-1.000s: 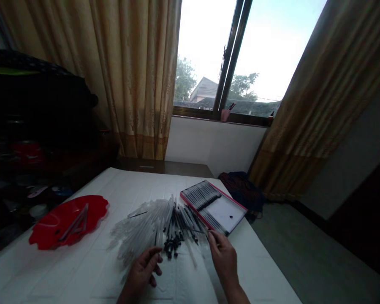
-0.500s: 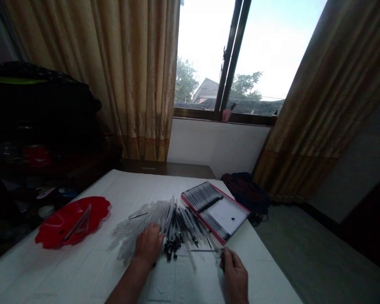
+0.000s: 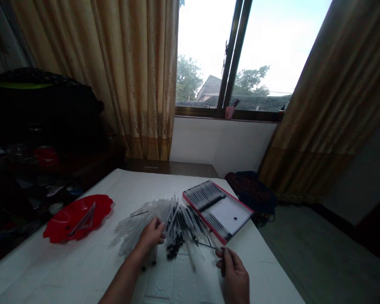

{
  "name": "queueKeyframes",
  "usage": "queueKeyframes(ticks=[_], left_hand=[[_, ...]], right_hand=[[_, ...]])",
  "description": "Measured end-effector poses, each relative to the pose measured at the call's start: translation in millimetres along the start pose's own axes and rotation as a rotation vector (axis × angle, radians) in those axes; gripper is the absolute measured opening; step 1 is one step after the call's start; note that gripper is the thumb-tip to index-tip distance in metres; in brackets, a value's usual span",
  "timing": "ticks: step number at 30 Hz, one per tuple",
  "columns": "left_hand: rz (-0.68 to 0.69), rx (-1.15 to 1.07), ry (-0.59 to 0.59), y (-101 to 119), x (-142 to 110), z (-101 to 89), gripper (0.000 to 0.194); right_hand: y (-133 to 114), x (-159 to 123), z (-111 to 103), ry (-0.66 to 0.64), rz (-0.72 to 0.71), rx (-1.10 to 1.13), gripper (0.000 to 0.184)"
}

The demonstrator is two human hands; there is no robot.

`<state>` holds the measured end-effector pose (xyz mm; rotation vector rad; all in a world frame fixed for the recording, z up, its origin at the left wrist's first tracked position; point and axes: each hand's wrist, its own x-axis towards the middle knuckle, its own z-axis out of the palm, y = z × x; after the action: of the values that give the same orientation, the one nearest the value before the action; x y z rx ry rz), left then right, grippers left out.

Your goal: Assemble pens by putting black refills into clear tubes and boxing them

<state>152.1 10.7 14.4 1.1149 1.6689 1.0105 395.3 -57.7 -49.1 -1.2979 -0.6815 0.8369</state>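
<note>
A thick pile of clear pen barrels (image 3: 136, 228) fans out across the table, with black-ended pen parts (image 3: 177, 242) heaped at its right side. Over the front of the pile is my left hand (image 3: 152, 233), its fingers curled together; whatever lies in them is hidden. At the right, my right hand (image 3: 231, 266) pinches one end of a thin dark pen refill (image 3: 207, 245), which points left toward the heap. Behind that hand lies a shallow pink-edged box (image 3: 223, 211), holding rows of pens (image 3: 204, 195) beside a bare white area with a small dark piece on it.
On the left of the white table (image 3: 91, 270) sits a red scalloped plate (image 3: 55, 219) with a clear triangular object in it. A dark cluttered shelf stands beyond at left. Dark cloth (image 3: 253, 190) is bunched past the table's right edge, below the curtain.
My left hand has shifted slightly up and right. The refill in my right hand has tilted, its far end now higher against the heap. The view has moved a little.
</note>
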Motion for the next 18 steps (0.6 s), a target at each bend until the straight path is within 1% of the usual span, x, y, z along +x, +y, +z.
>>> queueKeyframes(ticks=[4,8,13,18], left_hand=[[-0.094,-0.28,-0.023,-10,-17,-0.9,0.019],[-0.158,-0.47,-0.017,-14,-31,-3.1,0.015],[-0.204,-0.59,0.002,-15,-39,-3.5,0.011],[-0.229,-0.64,0.024,-16,-43,-0.5,0.006]], right_hand=[[0,-11,5,-0.051,0.02,0.101,0.056],[-6,-21,11,-0.106,0.007,0.116,0.053],[-18,-30,21,-0.136,-0.004,0.093,0.053],[-16,-36,30,-0.168,-0.001,0.064,0.054]])
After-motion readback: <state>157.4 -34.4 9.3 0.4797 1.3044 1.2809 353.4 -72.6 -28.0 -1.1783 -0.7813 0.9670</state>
